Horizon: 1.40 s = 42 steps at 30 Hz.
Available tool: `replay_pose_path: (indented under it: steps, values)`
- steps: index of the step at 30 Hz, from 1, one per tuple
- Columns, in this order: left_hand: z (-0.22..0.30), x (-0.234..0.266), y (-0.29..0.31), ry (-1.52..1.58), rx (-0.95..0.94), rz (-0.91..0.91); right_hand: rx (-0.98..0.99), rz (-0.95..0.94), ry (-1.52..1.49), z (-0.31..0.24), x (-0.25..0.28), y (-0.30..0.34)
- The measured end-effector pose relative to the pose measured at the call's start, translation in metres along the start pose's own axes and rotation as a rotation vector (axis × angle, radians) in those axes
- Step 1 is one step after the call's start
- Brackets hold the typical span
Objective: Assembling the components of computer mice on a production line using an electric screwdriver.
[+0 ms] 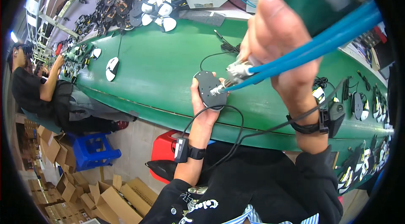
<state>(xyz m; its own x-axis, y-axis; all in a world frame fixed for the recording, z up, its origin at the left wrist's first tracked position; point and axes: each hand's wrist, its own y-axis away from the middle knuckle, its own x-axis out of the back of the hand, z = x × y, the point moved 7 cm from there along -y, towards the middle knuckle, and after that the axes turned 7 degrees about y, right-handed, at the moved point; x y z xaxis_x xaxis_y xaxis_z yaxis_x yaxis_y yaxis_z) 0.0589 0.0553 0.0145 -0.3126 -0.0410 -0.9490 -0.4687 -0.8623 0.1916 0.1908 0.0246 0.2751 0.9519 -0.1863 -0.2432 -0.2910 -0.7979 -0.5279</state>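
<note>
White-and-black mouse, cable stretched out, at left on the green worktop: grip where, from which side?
Probably pinch the mouse across its long sides, from above: it's elongated, lying on the green worktop, with its cable leaving the far end.

Green power screwdriver: body blurred, upper end cut off by the top edge. Left hand: fingers largely hidden behind black mouse base.

room light: bright, fairly even
lamp: white glare at far left
bench: soft pale sheen, front edge bowed
green tool: blurred, large in view
black shirt: dark, folds barely readable
corners: black, rounded by fisheye
</note>
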Motion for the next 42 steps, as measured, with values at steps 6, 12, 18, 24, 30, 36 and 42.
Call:
replay_pose_path:
  steps: [6,12,18,24,30,36,42]
  values:
    - [0.005,-0.016,-0.003,-0.074,-0.123,0.005,0.015,-0.142,0.038,0.008,-0.011,0.012]
    - [0.009,-0.025,0.005,-0.071,-0.209,0.012,-0.011,-0.045,-0.020,0.020,-0.010,0.019]
    - [0.007,-0.030,0.005,-0.075,-0.181,-0.015,-0.003,-0.075,-0.006,0.019,-0.011,0.021]
    - [0.009,-0.013,-0.001,-0.137,-0.189,-0.039,0.002,-0.018,-0.036,0.016,-0.012,0.022]
    - [0.002,0.002,0.001,-0.056,-0.115,0.073,-0.084,0.005,-0.028,0.014,-0.009,0.024]
    - [0.002,-0.008,0.000,-0.088,-0.127,-0.007,-0.056,0.013,-0.008,0.022,-0.007,0.027]
    - [0.000,-0.003,-0.006,0.004,-0.054,-0.007,-0.046,-0.042,0.024,0.030,-0.001,0.031]
